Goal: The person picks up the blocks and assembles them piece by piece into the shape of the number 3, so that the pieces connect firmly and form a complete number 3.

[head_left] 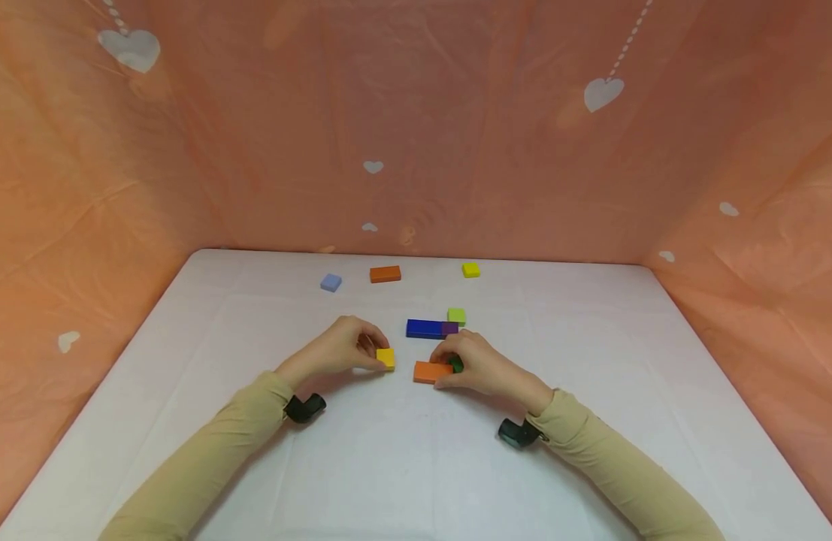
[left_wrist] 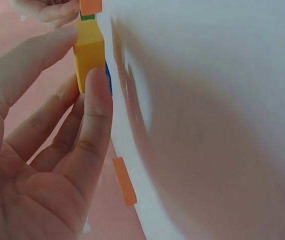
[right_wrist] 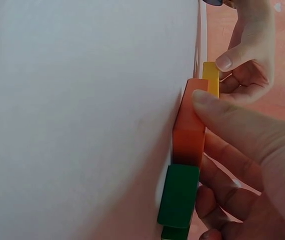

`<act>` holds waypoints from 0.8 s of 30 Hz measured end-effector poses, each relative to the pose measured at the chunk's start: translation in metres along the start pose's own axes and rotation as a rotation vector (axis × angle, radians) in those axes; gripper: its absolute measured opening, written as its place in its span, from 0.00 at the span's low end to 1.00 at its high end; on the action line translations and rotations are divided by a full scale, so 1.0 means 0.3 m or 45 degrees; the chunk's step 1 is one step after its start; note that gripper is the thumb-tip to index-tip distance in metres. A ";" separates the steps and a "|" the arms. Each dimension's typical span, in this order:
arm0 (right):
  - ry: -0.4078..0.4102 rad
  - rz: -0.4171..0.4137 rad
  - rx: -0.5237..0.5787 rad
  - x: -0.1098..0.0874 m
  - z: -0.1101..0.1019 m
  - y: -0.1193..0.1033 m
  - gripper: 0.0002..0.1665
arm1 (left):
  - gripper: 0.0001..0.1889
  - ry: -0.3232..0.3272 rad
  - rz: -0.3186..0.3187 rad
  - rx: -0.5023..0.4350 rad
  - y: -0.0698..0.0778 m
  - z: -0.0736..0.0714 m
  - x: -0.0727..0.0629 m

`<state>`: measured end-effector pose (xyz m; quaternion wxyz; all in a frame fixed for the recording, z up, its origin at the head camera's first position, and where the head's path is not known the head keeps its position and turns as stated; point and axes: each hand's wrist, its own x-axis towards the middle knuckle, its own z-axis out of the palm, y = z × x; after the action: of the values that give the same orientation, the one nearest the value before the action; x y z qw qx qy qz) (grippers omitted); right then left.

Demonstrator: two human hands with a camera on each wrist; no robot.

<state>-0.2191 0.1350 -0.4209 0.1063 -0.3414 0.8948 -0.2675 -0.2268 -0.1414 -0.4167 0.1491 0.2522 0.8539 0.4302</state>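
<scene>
Fingers [left_wrist: 95, 105] of the left hand [head_left: 351, 342] pinch the yellow block [head_left: 385, 359], and we see this grip pressed to its sides near the middle of the white-covered bench [head_left: 416, 466]. The right hand [head_left: 479, 364] pinches the orange block [head_left: 425, 373], which sits near the yellow one, a narrow gap between them. By that block's right end, partly hidden under the right hand in the head view, we find a green block [right_wrist: 179, 196]; it seems to touch the orange one, though we cannot be sure.

Just beyond the right hand we see a long blue block [head_left: 422, 329] with a purple block [head_left: 449, 328] at its right end, and a lime block [head_left: 457, 316] close behind the purple. Along the far edge of the bench, well apart, lie a pale blue block [head_left: 331, 282], a reddish-orange block [head_left: 385, 274] and a lemon-yellow block [head_left: 471, 270]. Behind them we have an orange backdrop [head_left: 497, 188] with white hearts [head_left: 602, 94]. Tan sleeves [head_left: 192, 443] cover both forearms.
</scene>
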 end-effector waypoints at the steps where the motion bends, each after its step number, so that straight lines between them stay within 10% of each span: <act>1: 0.000 0.000 -0.003 0.000 0.000 -0.001 0.19 | 0.14 0.000 0.004 0.003 0.002 0.003 0.004; 24: 0.010 -0.043 -0.021 0.003 0.004 0.005 0.19 | 0.13 -0.067 0.053 0.021 0.019 0.068 0.049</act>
<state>-0.2202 0.1348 -0.4226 0.0953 -0.3563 0.8914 -0.2634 -0.2276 -0.1170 -0.4245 0.1606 0.2824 0.8478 0.4192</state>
